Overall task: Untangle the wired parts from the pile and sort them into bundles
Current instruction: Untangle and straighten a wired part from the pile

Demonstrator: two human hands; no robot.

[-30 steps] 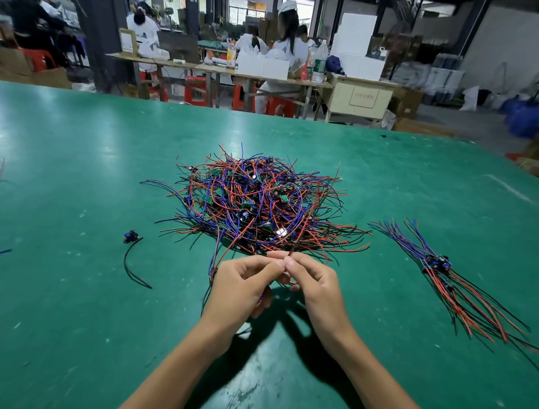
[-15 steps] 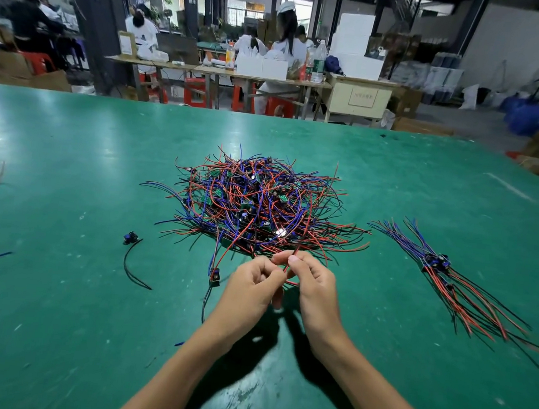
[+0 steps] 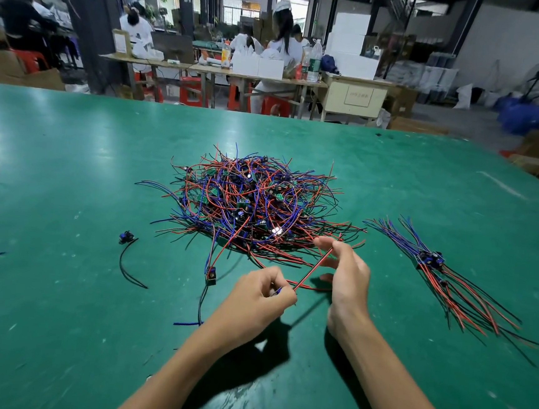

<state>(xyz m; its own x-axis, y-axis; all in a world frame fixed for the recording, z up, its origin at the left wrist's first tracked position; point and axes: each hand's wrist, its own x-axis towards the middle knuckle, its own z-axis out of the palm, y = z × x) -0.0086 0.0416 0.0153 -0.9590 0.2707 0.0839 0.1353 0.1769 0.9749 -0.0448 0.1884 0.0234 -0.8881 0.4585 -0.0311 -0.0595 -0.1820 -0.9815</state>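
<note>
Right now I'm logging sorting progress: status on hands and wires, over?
Left hand pinches red-black wire pair; right hand holds its far end. Tangled pile remains. Sorted bundle right.

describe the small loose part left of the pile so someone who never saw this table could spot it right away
Start at the big tangled pile of red, blue and black wires in the middle of the green table. Look left and a bit nearer, onto bare green surface. There lies a lone small dark component trailing one curved black wire, apart from the pile, unlike the sorted bundle on the right.
</note>
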